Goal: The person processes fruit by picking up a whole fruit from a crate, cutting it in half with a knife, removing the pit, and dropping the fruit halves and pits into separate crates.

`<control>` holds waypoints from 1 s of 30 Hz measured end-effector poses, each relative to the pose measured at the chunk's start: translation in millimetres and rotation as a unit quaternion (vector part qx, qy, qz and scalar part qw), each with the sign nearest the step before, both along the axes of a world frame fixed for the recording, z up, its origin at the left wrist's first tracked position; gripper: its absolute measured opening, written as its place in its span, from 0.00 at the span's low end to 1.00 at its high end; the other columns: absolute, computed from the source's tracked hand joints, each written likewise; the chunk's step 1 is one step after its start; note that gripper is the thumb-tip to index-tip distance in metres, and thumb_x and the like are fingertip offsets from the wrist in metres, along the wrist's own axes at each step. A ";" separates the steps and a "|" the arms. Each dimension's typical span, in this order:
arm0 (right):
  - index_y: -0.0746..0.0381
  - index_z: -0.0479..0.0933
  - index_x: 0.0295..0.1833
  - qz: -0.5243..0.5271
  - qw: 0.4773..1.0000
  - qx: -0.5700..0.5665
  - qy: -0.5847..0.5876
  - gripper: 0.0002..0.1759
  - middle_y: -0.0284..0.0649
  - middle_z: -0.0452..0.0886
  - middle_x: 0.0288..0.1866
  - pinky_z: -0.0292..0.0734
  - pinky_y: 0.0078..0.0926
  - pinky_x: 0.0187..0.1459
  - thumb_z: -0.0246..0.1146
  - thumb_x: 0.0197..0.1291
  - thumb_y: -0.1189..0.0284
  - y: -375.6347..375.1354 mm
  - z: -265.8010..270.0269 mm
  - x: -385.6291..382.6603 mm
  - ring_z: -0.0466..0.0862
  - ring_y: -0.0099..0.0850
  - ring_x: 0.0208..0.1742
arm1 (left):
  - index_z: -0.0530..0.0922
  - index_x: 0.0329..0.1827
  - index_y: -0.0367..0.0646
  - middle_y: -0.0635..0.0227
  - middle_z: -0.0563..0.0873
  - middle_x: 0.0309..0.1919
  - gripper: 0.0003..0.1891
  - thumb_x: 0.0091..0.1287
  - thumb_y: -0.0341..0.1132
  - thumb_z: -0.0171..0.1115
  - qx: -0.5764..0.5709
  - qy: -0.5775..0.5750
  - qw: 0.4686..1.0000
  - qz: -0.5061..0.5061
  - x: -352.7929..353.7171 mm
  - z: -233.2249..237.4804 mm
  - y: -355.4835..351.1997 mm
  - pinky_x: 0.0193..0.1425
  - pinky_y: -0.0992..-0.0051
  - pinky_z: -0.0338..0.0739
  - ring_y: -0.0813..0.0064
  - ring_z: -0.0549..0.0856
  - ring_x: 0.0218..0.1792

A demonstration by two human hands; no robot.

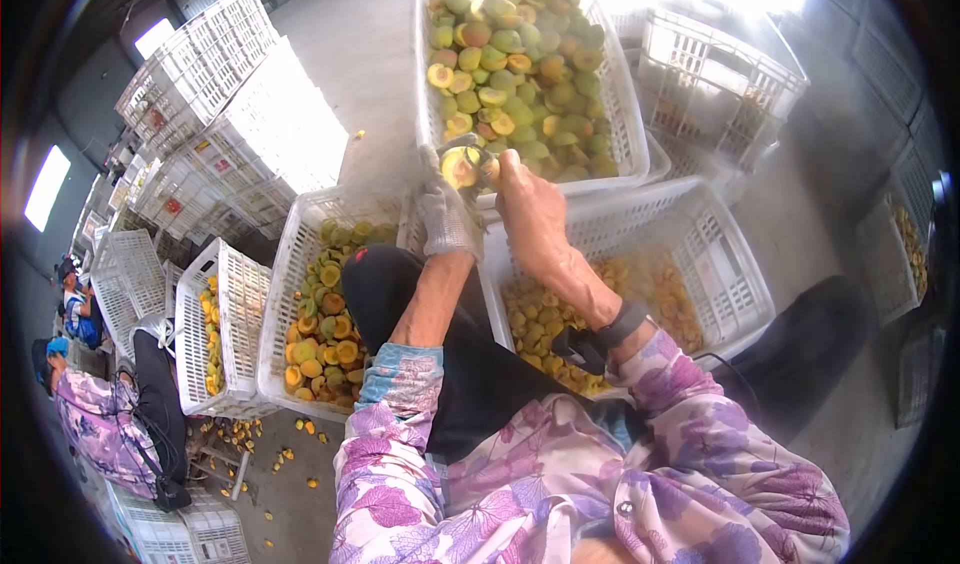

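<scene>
My left hand (447, 204), in a grey-white glove, is closed around a cut peach (459, 169) with yellow flesh showing. Close beside it, my right hand (532, 214) is bare and clenched, its thumb side against the fruit. Whatever sits inside the right fist is too hidden to name. Both hands are over the near rim of a white crate (632, 114) heaped with green and yellow halved peaches (520, 74). Below my right forearm stands another white crate (725, 254) with yellow peach pieces (545, 329) in it.
A crate (285, 294) of peach halves is by my left knee, with a narrower crate (225, 304) beyond it. Stacked crates (240, 114) rise at the left, others (720, 74) at the right back. Fruit scraps (285, 456) litter the floor. Another person (110, 414) sits at the left.
</scene>
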State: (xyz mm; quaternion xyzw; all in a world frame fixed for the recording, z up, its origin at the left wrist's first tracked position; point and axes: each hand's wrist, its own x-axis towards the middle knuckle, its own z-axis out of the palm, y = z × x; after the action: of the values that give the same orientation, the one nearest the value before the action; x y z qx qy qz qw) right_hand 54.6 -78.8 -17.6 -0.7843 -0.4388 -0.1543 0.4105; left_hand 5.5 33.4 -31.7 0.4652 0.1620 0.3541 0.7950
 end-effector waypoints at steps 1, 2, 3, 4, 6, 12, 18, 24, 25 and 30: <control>0.66 0.62 0.45 0.000 1.000 -0.002 0.001 0.15 0.53 0.77 0.31 0.70 0.48 0.33 0.58 0.52 0.82 1.4 -2.2 -0.1 0.79 0.54 0.35 | 0.76 0.54 0.48 0.69 0.79 0.47 0.24 0.73 0.57 0.43 0.003 0.006 1.000 0.006 1.7 -1.8 1.4 0.46 0.73 0.74 0.75 0.78 0.48; 0.66 0.63 0.45 -0.003 1.000 -0.005 -0.008 0.14 0.52 0.77 0.31 0.70 0.48 0.32 0.57 0.53 0.82 2.6 -4.1 -0.5 0.79 0.54 0.34 | 0.77 0.53 0.48 0.70 0.79 0.46 0.24 0.73 0.57 0.43 0.008 0.014 1.000 0.013 2.8 -4.2 2.3 0.44 0.73 0.74 0.75 0.78 0.46; 0.67 0.63 0.44 -0.005 1.000 -0.008 -0.017 0.13 0.52 0.77 0.30 0.70 0.48 0.31 0.56 0.53 0.81 3.2 -5.0 -1.3 0.79 0.54 0.33 | 0.78 0.51 0.49 0.71 0.80 0.44 0.24 0.73 0.58 0.43 0.020 0.023 0.999 0.022 5.4 -9.7 5.7 0.42 0.74 0.74 0.76 0.78 0.45; 0.67 0.63 0.44 -0.003 1.000 -0.009 -0.018 0.13 0.52 0.77 0.30 0.70 0.48 0.31 0.56 0.53 0.81 3.2 -5.4 -2.2 0.79 0.54 0.33 | 0.79 0.50 0.49 0.72 0.80 0.42 0.25 0.73 0.58 0.43 0.043 0.033 0.998 0.029 8.2 -15.8 9.9 0.40 0.74 0.74 0.77 0.78 0.43; 0.67 0.64 0.44 0.036 0.999 0.024 -0.031 0.12 0.52 0.77 0.28 0.70 0.47 0.30 0.56 0.54 0.81 1.6 -5.7 -2.7 0.78 0.54 0.31 | 0.80 0.47 0.50 0.73 0.81 0.39 0.25 0.73 0.59 0.42 0.089 0.054 0.993 0.048 11.8 -28.3 17.7 0.36 0.75 0.75 0.78 0.78 0.40; 0.68 0.65 0.44 0.116 0.992 0.002 -0.039 0.11 0.53 0.77 0.24 0.70 0.45 0.28 0.56 0.56 0.79 -3.9 0.0 -6.4 0.78 0.54 0.28 | 0.80 0.42 0.47 0.72 0.82 0.34 0.25 0.74 0.59 0.43 -0.035 0.060 0.995 0.076 -12.0 33.0 -19.7 0.32 0.78 0.75 0.79 0.80 0.33; 0.61 0.63 0.64 0.217 0.972 -0.031 0.084 0.33 0.56 0.81 0.35 0.73 0.51 0.40 0.54 0.48 0.85 -8.6 12.3 1.9 0.79 0.57 0.41 | 0.80 0.42 0.44 0.70 0.83 0.31 0.24 0.74 0.56 0.46 -0.125 -0.010 0.988 0.091 0.0 12.1 -12.5 0.32 0.78 0.76 0.76 0.81 0.30; 0.70 0.68 0.35 0.176 0.977 -0.032 0.117 0.06 0.54 0.79 0.27 0.73 0.42 0.33 0.58 0.57 0.78 -14.9 -3.1 3.9 0.82 0.49 0.33 | 0.79 0.38 0.41 0.63 0.83 0.30 0.24 0.74 0.53 0.45 -0.098 0.015 0.991 0.085 -13.7 52.5 -43.9 0.32 0.76 0.77 0.71 0.84 0.31; 0.70 0.68 0.35 0.177 0.977 -0.035 0.116 0.06 0.54 0.79 0.27 0.73 0.42 0.33 0.58 0.57 0.78 -15.6 1.2 2.6 0.82 0.49 0.33 | 0.79 0.38 0.41 0.63 0.83 0.30 0.24 0.74 0.53 0.45 -0.102 0.014 0.991 0.085 -14.7 48.2 -41.6 0.32 0.76 0.77 0.71 0.84 0.31; 0.71 0.68 0.43 0.162 0.973 -0.077 0.147 0.08 0.57 0.79 0.29 0.72 0.48 0.34 0.53 0.58 0.80 -18.2 -6.1 -7.3 0.79 0.58 0.35 | 0.76 0.31 0.41 0.60 0.82 0.27 0.24 0.74 0.52 0.45 -0.131 -0.004 0.989 0.074 -16.4 53.1 -43.0 0.30 0.74 0.76 0.65 0.83 0.30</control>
State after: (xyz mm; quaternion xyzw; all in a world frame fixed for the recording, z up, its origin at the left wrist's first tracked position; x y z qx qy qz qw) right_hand 47.3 -97.0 -23.7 -0.7461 -0.5051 0.0656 0.4288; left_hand -11.0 -9.5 21.3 0.3425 0.2379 0.3895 0.8212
